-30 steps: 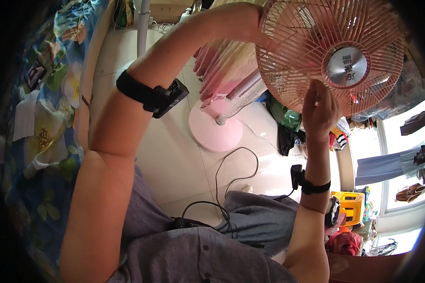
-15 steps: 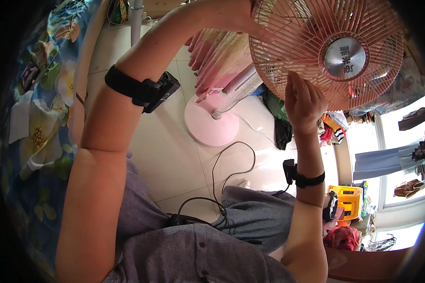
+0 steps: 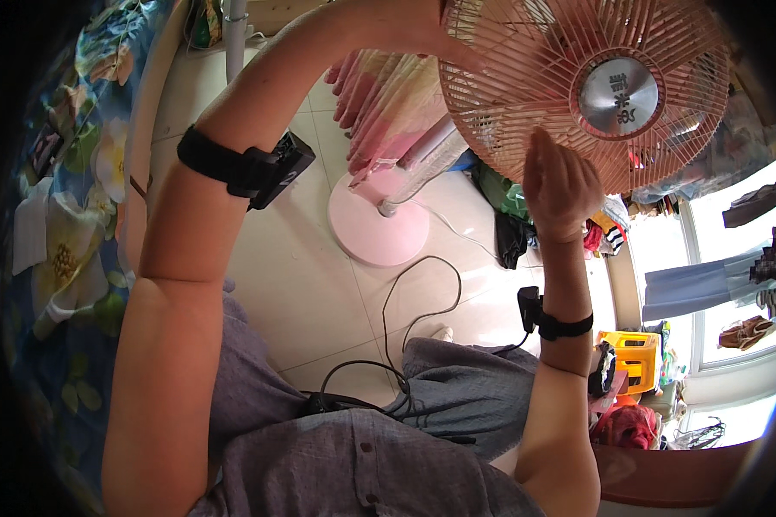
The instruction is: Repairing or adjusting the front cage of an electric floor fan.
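Note:
A pink standing fan [image 3: 509, 103] fills the upper right, its round wire grille facing me with a silver disc [image 3: 619, 96] at the centre. At the grille's upper left edge, my left hand [image 3: 409, 30] grips the rim; its thumb lies across the wires and the other fingers are mostly hidden. Close to the lower left of the grille, my right hand [image 3: 564, 188] is raised, its fingers bent and pressed together. Whether they pinch anything or touch the wires is hard to make out. Below stands the fan's round pink base [image 3: 378, 237], partly under draped pink pleated cloth [image 3: 379, 112].
Black cables [image 3: 422, 267] loop over the tiled floor [image 3: 297, 284] near my lap. Flowered bedding [image 3: 65, 250] lies along the left. To the right are a yellow plastic stool [image 3: 634, 362], a red bundle [image 3: 627, 426] and clothes [image 3: 690, 284] hanging by a window.
The fan and my left hand have shifted slightly left in view, as has the background. My right hand sits slightly further right against the grille, its fingers still bent together.

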Tool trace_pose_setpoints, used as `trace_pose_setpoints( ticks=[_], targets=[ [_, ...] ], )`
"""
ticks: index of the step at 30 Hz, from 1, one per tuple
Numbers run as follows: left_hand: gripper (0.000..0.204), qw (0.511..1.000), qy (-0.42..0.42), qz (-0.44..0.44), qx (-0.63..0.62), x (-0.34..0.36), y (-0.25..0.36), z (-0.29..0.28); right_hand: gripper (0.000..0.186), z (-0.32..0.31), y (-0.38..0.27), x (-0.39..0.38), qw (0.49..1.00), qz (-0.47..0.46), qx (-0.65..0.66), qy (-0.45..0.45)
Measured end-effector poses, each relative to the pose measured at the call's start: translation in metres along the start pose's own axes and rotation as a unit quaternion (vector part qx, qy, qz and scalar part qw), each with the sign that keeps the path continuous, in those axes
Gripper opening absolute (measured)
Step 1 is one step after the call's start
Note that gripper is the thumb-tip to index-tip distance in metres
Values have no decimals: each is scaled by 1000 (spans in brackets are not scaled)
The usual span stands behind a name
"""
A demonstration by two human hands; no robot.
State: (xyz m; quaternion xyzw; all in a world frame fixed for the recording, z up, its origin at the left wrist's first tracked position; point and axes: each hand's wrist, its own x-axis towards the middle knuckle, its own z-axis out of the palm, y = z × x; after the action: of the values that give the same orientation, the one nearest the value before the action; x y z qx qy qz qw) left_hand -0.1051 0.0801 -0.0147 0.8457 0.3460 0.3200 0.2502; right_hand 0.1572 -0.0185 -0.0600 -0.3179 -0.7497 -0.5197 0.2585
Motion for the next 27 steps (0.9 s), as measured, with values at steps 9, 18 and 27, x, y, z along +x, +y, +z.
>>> trace_pose_setpoints(
  ticks=[9,18,27],
  targets=[
    [58,999,5,19,26,-2,-5,0,14,-17,4,17,997,4,40,70],
    [61,1000,20,18,16,2,-6,3,7,-18,26,19,998,60,-9,15],
    [62,999,30,10,36,-2,-5,1,8,-23,19,27,982,143,72,-104]
  ],
)
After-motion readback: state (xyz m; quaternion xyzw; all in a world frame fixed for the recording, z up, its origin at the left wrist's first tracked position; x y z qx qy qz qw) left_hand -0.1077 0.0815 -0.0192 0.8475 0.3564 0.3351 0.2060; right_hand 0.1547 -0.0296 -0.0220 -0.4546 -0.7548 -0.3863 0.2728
